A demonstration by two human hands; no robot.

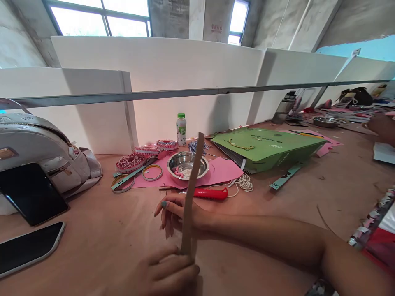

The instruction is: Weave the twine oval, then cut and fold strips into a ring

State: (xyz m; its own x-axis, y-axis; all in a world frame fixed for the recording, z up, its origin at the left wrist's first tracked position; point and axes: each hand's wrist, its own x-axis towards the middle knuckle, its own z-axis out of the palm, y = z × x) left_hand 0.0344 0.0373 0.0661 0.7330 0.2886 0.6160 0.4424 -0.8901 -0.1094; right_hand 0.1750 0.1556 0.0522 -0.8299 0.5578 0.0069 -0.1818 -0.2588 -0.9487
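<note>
My left hand (173, 269) is closed around the lower end of a flat, narrow brown strip (194, 181), which stands nearly upright. What the strip is made of I cannot tell. Behind it my right hand (175, 211) reaches in from the right, fingers loosely bent and apart, with nothing visible in them; the strip hides part of this hand. Just beyond my right hand lies a red-handled knife (212, 193). A steel bowl (203, 168) with small pink pieces stands on pink paper (224, 169).
Phones (31, 193) and a pale backpack (74, 164) are at left. Patterned rolls (131, 163), tape rings (152, 173) and a bottle (181, 130) stand farther back. A green folder (271, 144), white cord (245, 183) and a green strip (285, 176) lie rightward. Another person's hand (381, 127) shows far right.
</note>
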